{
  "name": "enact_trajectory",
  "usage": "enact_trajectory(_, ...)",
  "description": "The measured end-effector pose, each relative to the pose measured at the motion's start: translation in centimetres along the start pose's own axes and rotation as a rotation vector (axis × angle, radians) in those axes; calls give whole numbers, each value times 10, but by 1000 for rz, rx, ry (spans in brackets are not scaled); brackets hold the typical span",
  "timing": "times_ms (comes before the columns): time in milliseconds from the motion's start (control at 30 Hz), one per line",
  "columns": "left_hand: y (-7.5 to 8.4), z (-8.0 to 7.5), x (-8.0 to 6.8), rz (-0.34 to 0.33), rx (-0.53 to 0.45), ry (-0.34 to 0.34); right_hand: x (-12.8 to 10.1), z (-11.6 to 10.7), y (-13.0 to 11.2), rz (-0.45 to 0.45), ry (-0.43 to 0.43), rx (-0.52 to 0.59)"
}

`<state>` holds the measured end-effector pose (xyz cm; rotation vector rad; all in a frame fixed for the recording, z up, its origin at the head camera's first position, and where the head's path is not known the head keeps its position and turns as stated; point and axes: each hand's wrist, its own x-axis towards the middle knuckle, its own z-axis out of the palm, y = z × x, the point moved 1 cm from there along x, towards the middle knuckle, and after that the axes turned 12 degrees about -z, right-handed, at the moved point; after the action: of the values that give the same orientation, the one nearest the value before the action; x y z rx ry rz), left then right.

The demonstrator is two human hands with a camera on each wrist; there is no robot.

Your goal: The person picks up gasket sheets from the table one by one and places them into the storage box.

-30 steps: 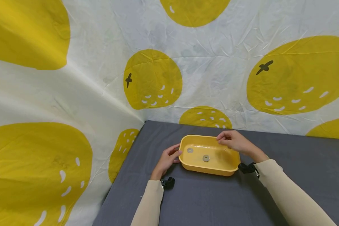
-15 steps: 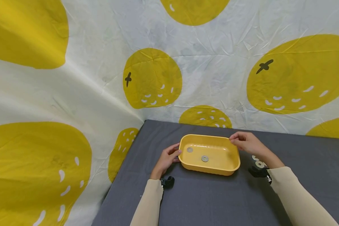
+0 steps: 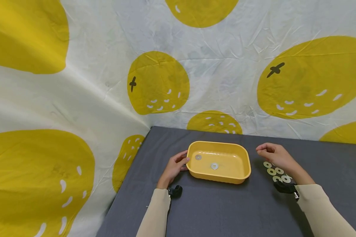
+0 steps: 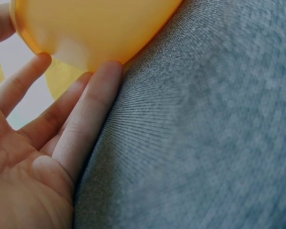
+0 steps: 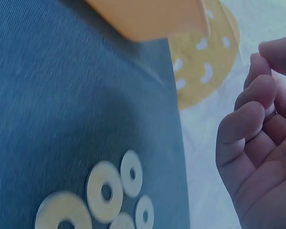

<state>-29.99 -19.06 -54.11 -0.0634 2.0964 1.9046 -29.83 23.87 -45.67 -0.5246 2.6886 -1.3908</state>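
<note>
We steady the yellow rectangular plastic tray (image 3: 218, 161) at its left end with the left hand (image 3: 174, 167), fingers straight against the wall. The right hand (image 3: 274, 155) hovers empty, loosely curled, above the flat metal washers (image 3: 275, 171) (two already lie inside); we pinch one washer by its edge.

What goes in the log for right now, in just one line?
left hand: touches yellow tray end | right hand: holds nothing, over washers on cloth | tray: two washers inside

two washers (image 3: 206, 162) in tray (image 3: 238, 179), apparently five washers (image 3: 275, 171) right of it
</note>
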Motion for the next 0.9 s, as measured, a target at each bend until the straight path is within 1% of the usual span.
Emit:
enact_trajectory(200,1,0,-1,2,-2,-1,-10,-6,12,-6,39,-27)
enact_trajectory(367,1,-1,-1,1,-2,0,-16,-10,22,1,52,-71)
enact_trajectory(600,0,-1,-1,7,4,-1,-25,-16,35,-24,60,-210)
enact_trajectory(800,1,0,-1,-1,6,-2,-26,-22,47,-34,46,-336)
enact_trajectory(900,1,0,-1,-6,8,-1,-25,-24,52,-35,34,-371)
